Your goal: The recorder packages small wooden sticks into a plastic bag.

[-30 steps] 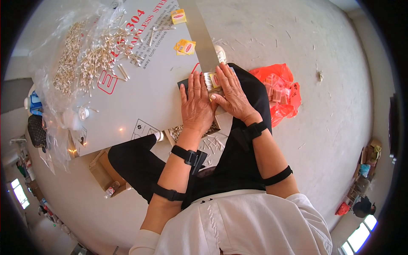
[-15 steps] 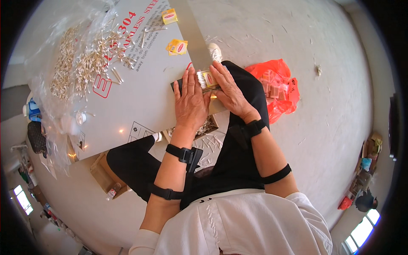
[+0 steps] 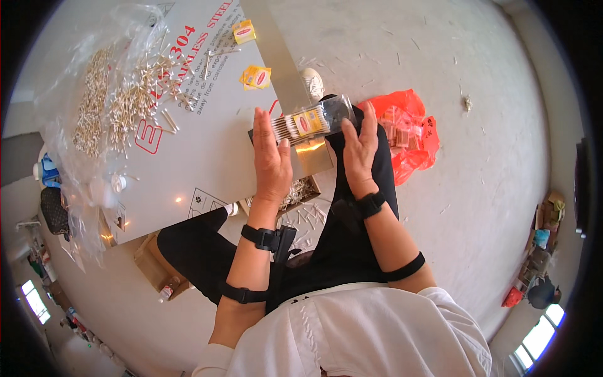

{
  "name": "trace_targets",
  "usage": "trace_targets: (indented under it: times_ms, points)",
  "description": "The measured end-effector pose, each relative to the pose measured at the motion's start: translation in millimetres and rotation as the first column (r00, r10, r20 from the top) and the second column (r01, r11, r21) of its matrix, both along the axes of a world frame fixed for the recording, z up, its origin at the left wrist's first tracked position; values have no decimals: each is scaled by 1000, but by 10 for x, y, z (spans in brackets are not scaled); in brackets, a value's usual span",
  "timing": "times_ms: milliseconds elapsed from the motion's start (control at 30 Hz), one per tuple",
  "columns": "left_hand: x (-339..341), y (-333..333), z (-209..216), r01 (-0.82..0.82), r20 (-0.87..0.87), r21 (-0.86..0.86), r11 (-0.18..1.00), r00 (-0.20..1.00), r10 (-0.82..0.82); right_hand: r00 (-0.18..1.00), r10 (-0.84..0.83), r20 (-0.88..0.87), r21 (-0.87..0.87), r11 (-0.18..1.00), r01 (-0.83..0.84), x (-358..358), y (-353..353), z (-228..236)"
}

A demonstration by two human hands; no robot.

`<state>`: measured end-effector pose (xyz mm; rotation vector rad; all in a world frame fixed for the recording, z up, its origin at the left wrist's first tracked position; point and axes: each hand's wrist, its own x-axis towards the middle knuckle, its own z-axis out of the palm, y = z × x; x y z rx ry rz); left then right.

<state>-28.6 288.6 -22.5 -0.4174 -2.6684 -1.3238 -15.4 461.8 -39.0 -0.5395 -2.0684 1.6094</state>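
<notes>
A clear plastic pack of cotton swabs (image 3: 286,128) with a yellow label card (image 3: 308,122) is held level between my two hands, over the table's right edge. My left hand (image 3: 272,164) has its left end between the thumb and the straight, upright fingers. On the other end, loose clear film, my right hand (image 3: 360,152) grips with thumb and fingers. Farther off on the table lie a few yellow cards (image 3: 257,77) and another yellow stack (image 3: 244,31). At the left, a heap of loose cotton swabs (image 3: 135,94) spills from a large clear plastic bag (image 3: 59,103).
The metal-topped table (image 3: 207,147) ends in front of my knees. Under its edge stands a cardboard box (image 3: 308,195) with loose swabs. A red plastic bag (image 3: 411,164) of pink packs sits right of my leg. Another carton (image 3: 151,267) stands at lower left. Swabs are scattered on the floor.
Both hands were lying flat over the pack at the table edge. They have turned upright and moved apart, with the pack lifted and its clear film end now showing at the right.
</notes>
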Motion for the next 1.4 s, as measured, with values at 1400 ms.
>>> trace_targets:
  times_ms: [1400]
  points:
    - [-273,487,-650,-269,155,678,684,962,224,862,502,-70,-601,668,-439,-327,42,-643]
